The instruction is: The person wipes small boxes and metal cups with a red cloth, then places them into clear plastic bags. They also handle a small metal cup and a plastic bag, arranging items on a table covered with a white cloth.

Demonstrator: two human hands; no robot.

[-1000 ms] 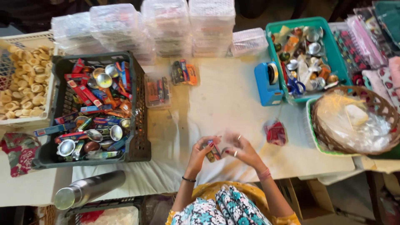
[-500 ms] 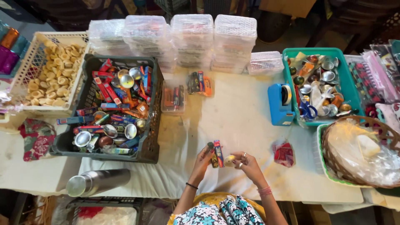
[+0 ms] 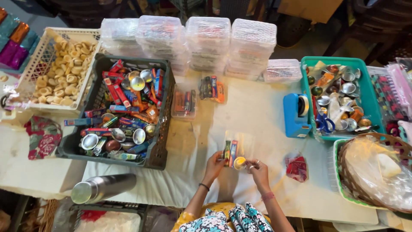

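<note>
My left hand (image 3: pixel 214 166) holds a few small upright packets (image 3: pixel 229 153), red, green and orange, inside a clear plastic wrap (image 3: pixel 240 141) over the white table (image 3: pixel 253 116). My right hand (image 3: pixel 259 171) pinches a small round yellow cup (image 3: pixel 239 163) against the packets. Both hands are close to the table's near edge, just in front of my body.
A dark crate (image 3: pixel 161 129) of packets and metal bowls stands at left, a white basket of small round pieces (image 3: pixel 43 60) beyond it. Stacked clear boxes (image 3: pixel 210 41) line the back. A blue tape dispenser (image 3: pixel 296 116), teal tray (image 3: pixel 369 99), wicker basket (image 3: pixel 356 180) sit right. A steel flask (image 3: pixel 103 189) lies front left.
The view has shifted so the table sits lower and nearer. My hands have raised the packets upright, and the clear wrap now stands around them.
</note>
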